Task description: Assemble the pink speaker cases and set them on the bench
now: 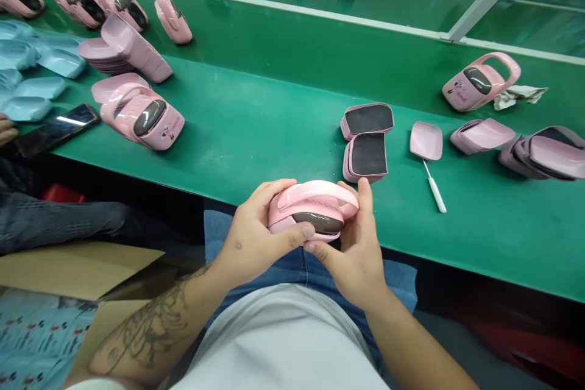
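Both my hands grip a pink handled device (315,210) with a dark glossy window, held over my lap at the front edge of the green table. My left hand (258,234) wraps its left end, thumb on the front below the window. At the right end, my right hand (354,250) has its fingers behind the device and its thumb near the lower front edge. What the device's underside looks like is hidden. Just beyond my right hand lie two stacks of pink covers with dark linings (369,155).
A white-handled screwdriver (436,194) lies beside a pink cover (426,140). More cover stacks (543,155) and a pink device (478,82) stand right. Left are another device (153,119), a phone (59,128) and blue covers (30,106). A co-worker's hand (7,130) shows at far left, above an open carton (68,268).
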Motion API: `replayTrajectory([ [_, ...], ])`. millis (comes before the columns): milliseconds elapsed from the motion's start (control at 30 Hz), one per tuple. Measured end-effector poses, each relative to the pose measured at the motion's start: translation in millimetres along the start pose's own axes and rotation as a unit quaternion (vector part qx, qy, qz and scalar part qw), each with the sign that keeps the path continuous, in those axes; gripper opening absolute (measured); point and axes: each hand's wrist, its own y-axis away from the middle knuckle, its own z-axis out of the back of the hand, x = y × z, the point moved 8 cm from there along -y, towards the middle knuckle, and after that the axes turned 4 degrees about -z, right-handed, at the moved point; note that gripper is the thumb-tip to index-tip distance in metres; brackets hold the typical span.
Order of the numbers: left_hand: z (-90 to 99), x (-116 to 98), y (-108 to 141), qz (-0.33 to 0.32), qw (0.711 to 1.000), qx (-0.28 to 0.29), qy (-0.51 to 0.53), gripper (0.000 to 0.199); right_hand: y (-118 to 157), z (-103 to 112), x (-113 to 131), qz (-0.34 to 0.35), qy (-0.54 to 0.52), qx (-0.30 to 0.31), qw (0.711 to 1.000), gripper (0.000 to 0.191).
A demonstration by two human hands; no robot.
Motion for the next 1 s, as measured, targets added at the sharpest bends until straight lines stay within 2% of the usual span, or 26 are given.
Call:
replayTrajectory([
  [200, -2.3, -5, 3, -0.002, 1.0, 0.014, 0.014, 0.082, -4, 3, 9, 0.012, -0.001, 0.015, 1.0, 0.124],
  [300, -4.7, -9, 5, -0.002, 0.999, 0.027, 0.018, 0.079, -4, 6, 14, 0.022, 0.014, 0.034, 0.999, 0.124],
  [367, -5.6, -10, 6, -0.004, 0.999, 0.036, 0.013, 0.078, -3, 6, 18, 0.036, 0.032, 0.052, 0.997, 0.116],
  [433, -5.2, -12, 7, -0.011, 0.999, 0.04, -0.003, 0.077, -2, 8, 20, 0.047, 0.045, 0.053, 0.996, 0.097],
  [567, -4.5, -18, 7, -0.056, 0.997, 0.025, -0.043, 0.073, -6, 15, 21, 0.051, 0.008, -0.042, 0.998, 0.051],
  [633, -6.9, -19, 7, -0.063, 0.997, 0.02, -0.046, 0.073, -7, 16, 21, 0.063, -0.037, -0.099, 0.992, 0.04],
  [800, -17.2, -18, 11, -0.054, 0.998, 0.029, -0.012, 0.076, -5, 20, 26, 0.101, -0.069, -0.216, 0.969, 0.038],
  [1000, -19.3, -13, 13, -0.078, 0.996, 0.036, 0.031, 0.074, -2, 25, 34, 0.091, -0.112, -0.219, 0.965, 0.04],
])
